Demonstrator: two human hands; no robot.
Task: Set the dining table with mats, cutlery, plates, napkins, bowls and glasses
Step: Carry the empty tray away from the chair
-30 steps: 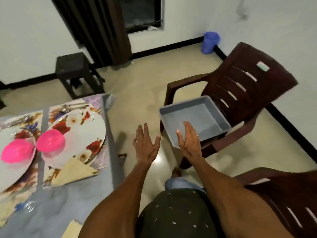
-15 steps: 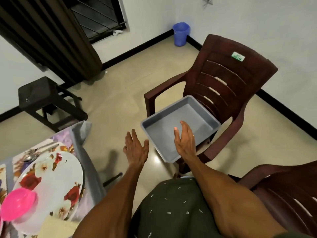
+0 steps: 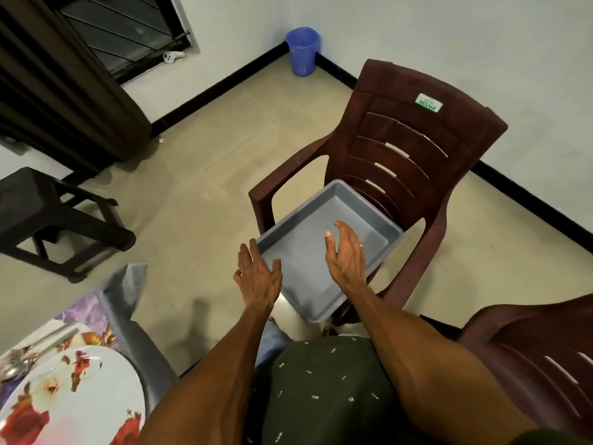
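A grey rectangular tray (image 3: pixel 369 216) lies on the seat of a dark red plastic chair (image 3: pixel 414 146); nothing shows inside it. My left hand (image 3: pixel 258 277) hovers at the tray's near left corner with fingers spread. Over the tray's middle is my right hand (image 3: pixel 348 255), fingers straight and holding nothing. At the bottom left, a floral plate (image 3: pixel 67 399) sits on a floral mat (image 3: pixel 86 319) on the table, with a spoon (image 3: pixel 16 369) and other cutlery beside it.
A second dark red chair (image 3: pixel 539 354) stands at the right, close to my arm. A black stool (image 3: pixel 45 216) stands on the floor to the left. A blue bin (image 3: pixel 302 50) is in the far corner. A dark curtain (image 3: pixel 61 78) hangs by the window.
The view has swung right and away from the table, so the pink bowls and napkin have left the frame. Both hands have come closer to the grey tray, still open.
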